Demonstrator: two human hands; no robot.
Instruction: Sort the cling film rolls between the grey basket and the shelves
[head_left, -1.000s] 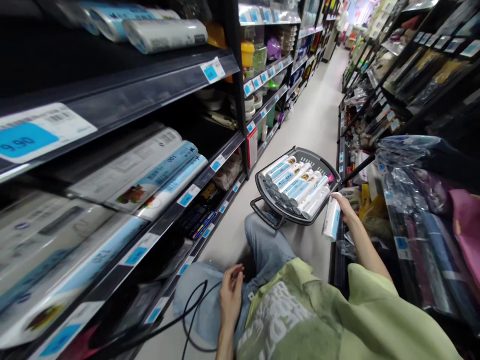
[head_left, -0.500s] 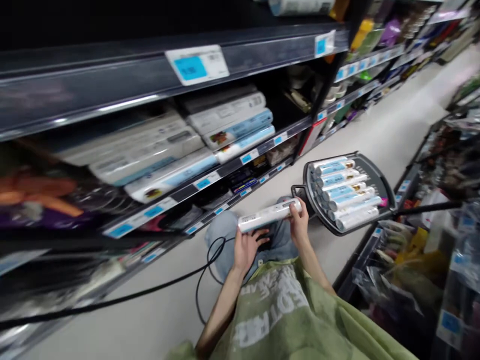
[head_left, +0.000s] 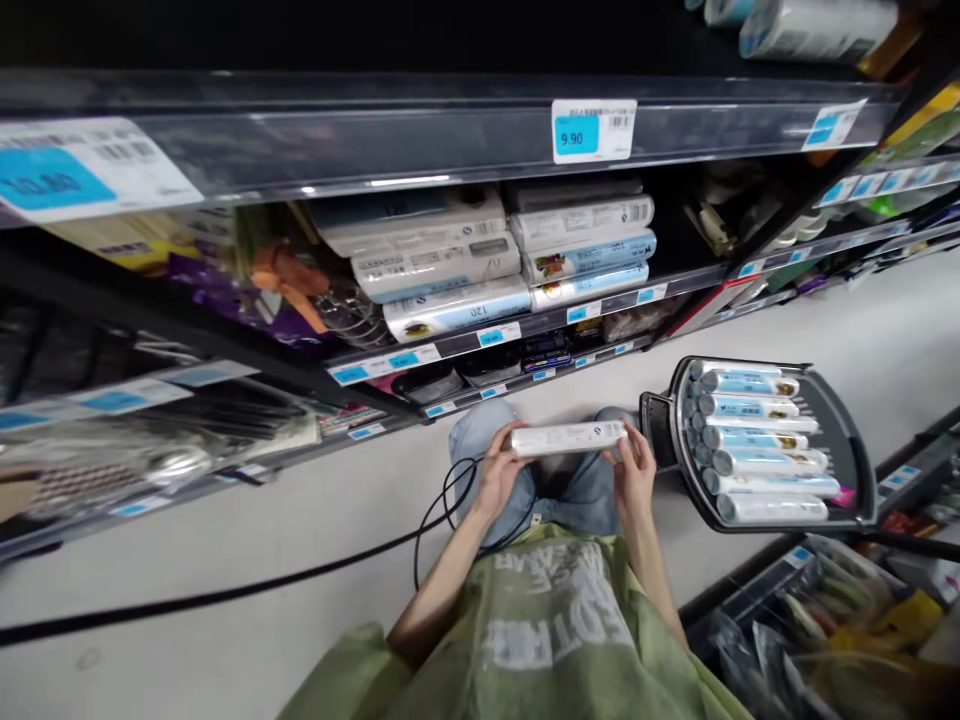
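Note:
A white roll of food bags (head_left: 568, 438) with small printed text lies level across my lap, gripped at both ends. My left hand (head_left: 496, 478) closes its fingers around the left end. At the right end, my right hand (head_left: 632, 468) pinches with thumb and fingers. Similar rolls (head_left: 769, 462), white and light blue, lie stacked side by side in a dark grey basket (head_left: 847, 430) on the floor to my right. Ahead, more such rolls (head_left: 457, 305) are piled on the lower shelf in two stacks, some marked 120 or 100.
A shelf edge (head_left: 450, 150) with price tags crosses above the stacked rolls. A black cable (head_left: 300, 582) runs over the floor at left and loops by my knee. Packaged goods (head_left: 847, 620) fill a low shelf at lower right. Orange-handled tools (head_left: 289, 280) hang at left.
My view has turned left, so shelf and basket appear further right. The roll has gone from tilted to nearly level, still in both hands, and its printed side has turned.

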